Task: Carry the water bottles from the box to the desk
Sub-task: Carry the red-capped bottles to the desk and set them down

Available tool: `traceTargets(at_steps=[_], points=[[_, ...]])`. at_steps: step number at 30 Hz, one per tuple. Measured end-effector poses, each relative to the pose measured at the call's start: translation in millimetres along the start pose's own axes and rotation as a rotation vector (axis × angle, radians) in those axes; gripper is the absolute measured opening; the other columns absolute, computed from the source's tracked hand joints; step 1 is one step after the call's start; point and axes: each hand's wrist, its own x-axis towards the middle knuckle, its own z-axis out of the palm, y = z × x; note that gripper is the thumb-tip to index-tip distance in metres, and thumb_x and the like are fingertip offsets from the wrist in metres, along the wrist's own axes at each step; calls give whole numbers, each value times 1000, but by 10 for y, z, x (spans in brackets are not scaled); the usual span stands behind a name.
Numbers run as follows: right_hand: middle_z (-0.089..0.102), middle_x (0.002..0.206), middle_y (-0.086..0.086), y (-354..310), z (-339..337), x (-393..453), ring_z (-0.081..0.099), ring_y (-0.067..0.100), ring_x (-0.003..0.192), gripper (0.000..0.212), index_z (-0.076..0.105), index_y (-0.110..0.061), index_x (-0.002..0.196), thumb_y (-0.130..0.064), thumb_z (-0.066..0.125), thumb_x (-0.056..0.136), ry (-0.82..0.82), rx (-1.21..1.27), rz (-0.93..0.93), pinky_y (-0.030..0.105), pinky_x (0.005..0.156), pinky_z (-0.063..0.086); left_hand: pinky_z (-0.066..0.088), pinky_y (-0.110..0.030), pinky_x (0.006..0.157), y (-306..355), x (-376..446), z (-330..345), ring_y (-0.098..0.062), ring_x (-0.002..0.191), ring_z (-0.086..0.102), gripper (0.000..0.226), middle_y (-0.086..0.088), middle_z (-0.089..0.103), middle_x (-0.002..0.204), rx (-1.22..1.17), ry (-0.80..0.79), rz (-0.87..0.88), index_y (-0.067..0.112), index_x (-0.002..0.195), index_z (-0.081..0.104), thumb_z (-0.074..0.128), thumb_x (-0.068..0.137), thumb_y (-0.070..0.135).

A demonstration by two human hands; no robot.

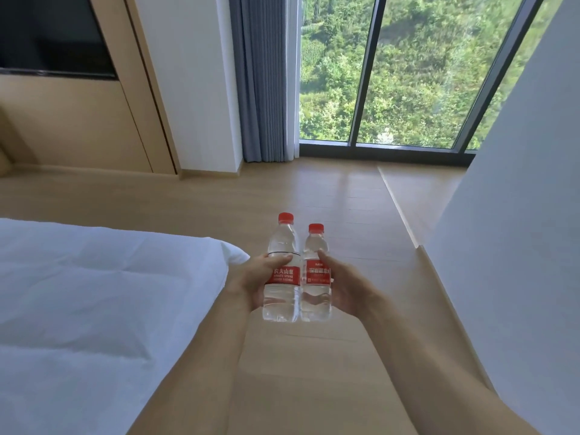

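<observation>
Standing upright and side by side, touching, the taller water bottle and the shorter water bottle were carried above the wooden floor. Both had red caps and red labels. The left hand gripped the taller one, thumb across its front; the right hand curled round the shorter one. A white bed lay to the left, with a grey curtain and a large window ahead.

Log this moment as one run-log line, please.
phase: carrying | left hand: grips taller water bottle | right hand: grips shorter water bottle | bottles: upright, side by side | box, desk: not visible
</observation>
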Motion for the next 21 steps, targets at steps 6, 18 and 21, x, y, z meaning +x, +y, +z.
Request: traceTargets(at_steps=[6,18,21], points=[[66,113,19,-268,58,762,65,36,111,57,62,-1,129,-41,71,90,-38,-18,23,57,91,56,46,-58,106,285,630,-238,-44,114,62,43,-32,60,131,-92,-15,-18,-4,138,54,54,101,20],[65,116,21,-972,367,2853,63,37,106,50,60,0,133,-37,62,98,-98,-79,-19,54,93,51,57,-54,86,1428,2426,-1162,-35,88,68,29,-20,69,98,-49,5,27,1,119,63,64,97,21],[61,126,26,-1188,439,3308,61,40,113,48,59,-3,134,-36,59,100,-70,-86,-39,62,103,43,47,-67,99,1711,2842,-1333,-39,99,63,47,-25,64,109,-12,46,44,-4,131,54,70,93,19]])
